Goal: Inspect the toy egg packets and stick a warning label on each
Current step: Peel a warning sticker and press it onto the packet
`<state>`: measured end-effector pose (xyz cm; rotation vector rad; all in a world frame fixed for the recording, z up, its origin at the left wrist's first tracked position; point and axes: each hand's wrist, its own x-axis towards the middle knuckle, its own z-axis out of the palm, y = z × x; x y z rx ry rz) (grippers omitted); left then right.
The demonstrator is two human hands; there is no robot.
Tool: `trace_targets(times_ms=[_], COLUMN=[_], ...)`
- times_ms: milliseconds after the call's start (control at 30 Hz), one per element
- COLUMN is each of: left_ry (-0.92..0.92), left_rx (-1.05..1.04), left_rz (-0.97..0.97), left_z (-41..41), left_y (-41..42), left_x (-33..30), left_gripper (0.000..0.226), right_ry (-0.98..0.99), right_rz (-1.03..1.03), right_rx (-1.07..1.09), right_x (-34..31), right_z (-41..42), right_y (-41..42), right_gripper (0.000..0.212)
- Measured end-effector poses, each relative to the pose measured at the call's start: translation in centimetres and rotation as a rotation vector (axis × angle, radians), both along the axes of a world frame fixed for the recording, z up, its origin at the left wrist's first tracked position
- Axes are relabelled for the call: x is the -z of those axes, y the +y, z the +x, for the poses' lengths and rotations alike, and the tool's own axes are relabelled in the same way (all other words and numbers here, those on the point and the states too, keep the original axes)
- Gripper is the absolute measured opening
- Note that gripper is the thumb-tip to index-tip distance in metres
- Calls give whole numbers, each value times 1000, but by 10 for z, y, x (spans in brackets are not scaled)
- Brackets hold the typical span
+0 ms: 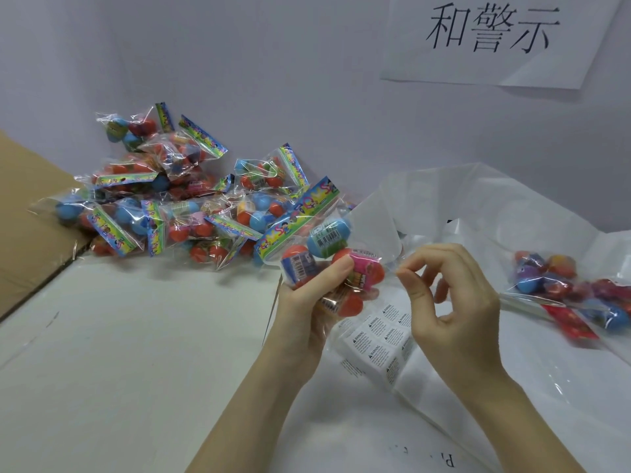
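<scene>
My left hand (pixel 307 302) grips a clear toy egg packet (pixel 324 247) with blue, orange and pink eggs and a colourful header strip, held up above the table. My right hand (pixel 447 302) hovers just right of the packet, thumb and forefinger pinched together near the packet's clear edge; whether a small label sits between them I cannot tell. Below both hands lies a sheet of warning labels (pixel 379 336) with small black print.
A pile of toy egg packets (pixel 177 203) lies at the back left against the wall, next to a cardboard box flap (pixel 30 199). More packets (pixel 573 288) lie at the right on clear plastic sheeting (pixel 478 206). A paper sign (pixel 491 32) hangs on the wall.
</scene>
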<state>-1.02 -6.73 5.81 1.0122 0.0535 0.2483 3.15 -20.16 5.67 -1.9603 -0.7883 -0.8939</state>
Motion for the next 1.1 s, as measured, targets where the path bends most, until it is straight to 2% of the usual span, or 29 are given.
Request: trace_targets(times_ms=[133,200,300,367,433,500,633,767,933,1000,1100], left_ry=[-43,-58,-78,-88,-93,-92,-94,-60,-12,-10,-2], left_rx=[-66,-84,-77,-70,-64,-62,-61,-75,-59,-52,-40], left_rz=[112,161,199,217,229,231,220,175,145,121,97], left_z=[2,2,2,2,2,1,2,3,6,7,6], left_y=[1,1,2,2,1,1,2,1,1,1,2], left_x=[3,5,6,6,6,6,6,6,8,8,7], left_gripper=[24,21,25,28,27,27,33,27,37,38,37], right_ry=[468,632,747,789,824,826,796,601,402,380,452], right_rz=[159,242,325,349,355,318,272,222,108,88,126], right_rx=[-250,-347,-318,-272,-262,-243,-244,-149,-39,-14,-39], right_x=[-9,-13,-14,-13,-12,-10,-10,-11,-8,-8,-8], right_z=[-2,0,3,4,6,8,8,5,1,0,-1], right_y=[-2,-3,-2,-2,-4,-6,-7,-7,-4,-2,0], right_gripper=[7,12,35,34,22,11,11,25,17,11,16])
